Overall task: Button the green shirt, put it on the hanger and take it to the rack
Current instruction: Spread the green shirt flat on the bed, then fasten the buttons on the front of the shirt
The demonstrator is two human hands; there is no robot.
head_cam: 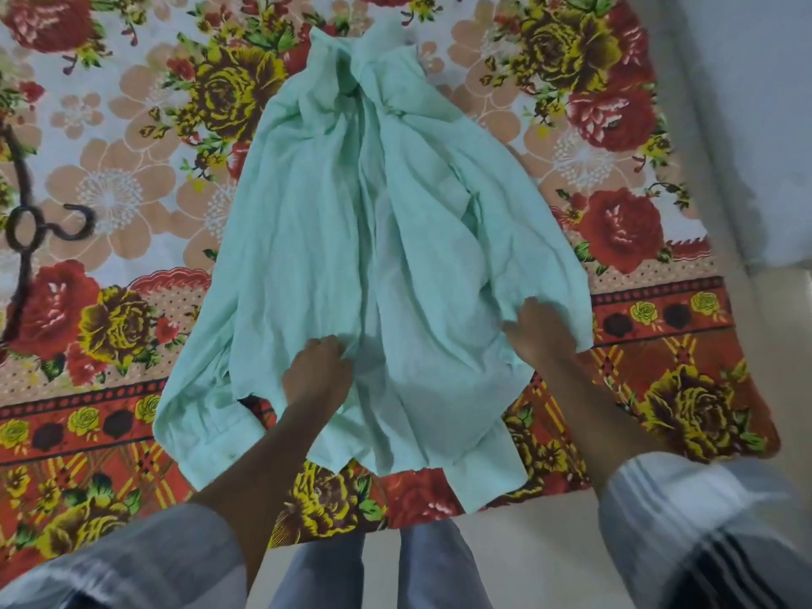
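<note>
The pale green shirt lies crumpled on the flowered bedsheet, collar at the far end, hem toward me, front unbuttoned and gaping down the middle. My left hand rests on the lower left front panel with its fingers curled into the cloth. My right hand presses on the lower right edge of the shirt, fingers bent onto the fabric. A dark hanger lies at the far left of the bed, its hook pointing right, apart from the shirt.
The flowered sheet covers the bed; its near edge hangs just in front of my legs. A pale floor and wall run along the right side of the bed.
</note>
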